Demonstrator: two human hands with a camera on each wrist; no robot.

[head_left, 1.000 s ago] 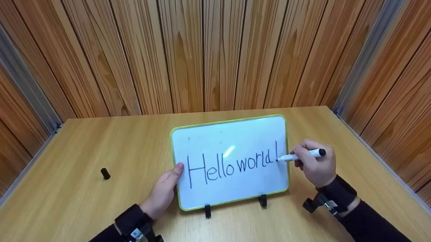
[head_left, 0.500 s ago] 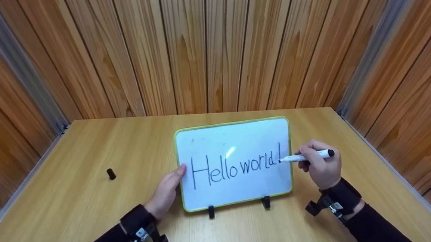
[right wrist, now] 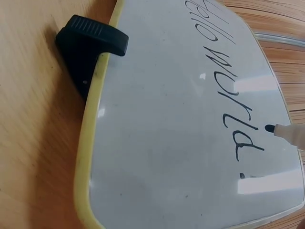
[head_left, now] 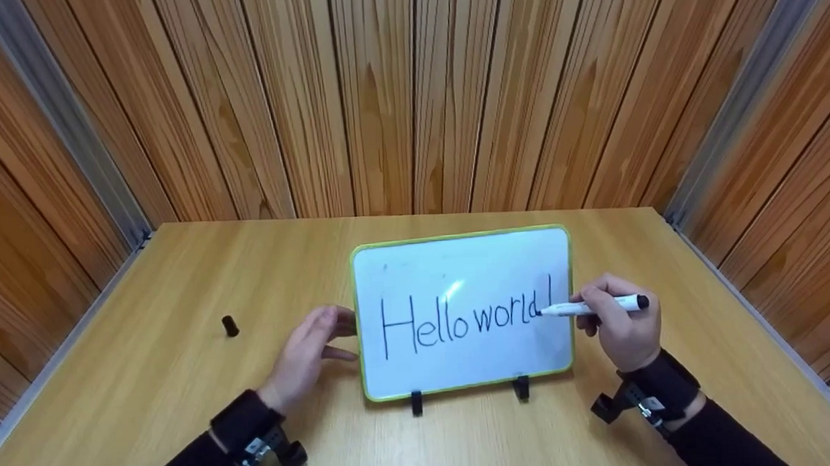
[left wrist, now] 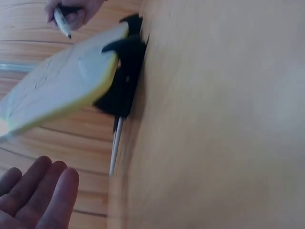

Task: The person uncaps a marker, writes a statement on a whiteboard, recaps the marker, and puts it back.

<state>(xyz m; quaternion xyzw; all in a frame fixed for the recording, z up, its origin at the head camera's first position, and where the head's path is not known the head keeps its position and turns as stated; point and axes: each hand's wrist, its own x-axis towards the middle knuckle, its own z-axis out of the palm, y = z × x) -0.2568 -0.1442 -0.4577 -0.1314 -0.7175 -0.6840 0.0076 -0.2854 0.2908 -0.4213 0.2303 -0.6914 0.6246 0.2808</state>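
A whiteboard (head_left: 466,359) with a yellow-green frame leans on a black stand (head_left: 417,403), and "Hello world!" is written across it in black. My right hand (head_left: 626,324) pinches a white marker (head_left: 592,306) with a black end at the board's right side. In the right wrist view the marker's bare black tip (right wrist: 270,128) points at the writing near the "l" and "d". My left hand (head_left: 300,359) is beside the board's left edge, its fingers extended and holding nothing. Those fingers (left wrist: 66,195) appear apart from the frame in the left wrist view.
A black marker cap (head_left: 230,326) stands on the wooden table (head_left: 180,391), left of the board. Wood-plank walls (head_left: 378,98) rise behind the table and on both sides.
My left hand has let go of the board's left edge, its thumb now off the surface. My right hand has drawn the marker's tip off the exclamation mark's dot. The head view has shifted slightly.
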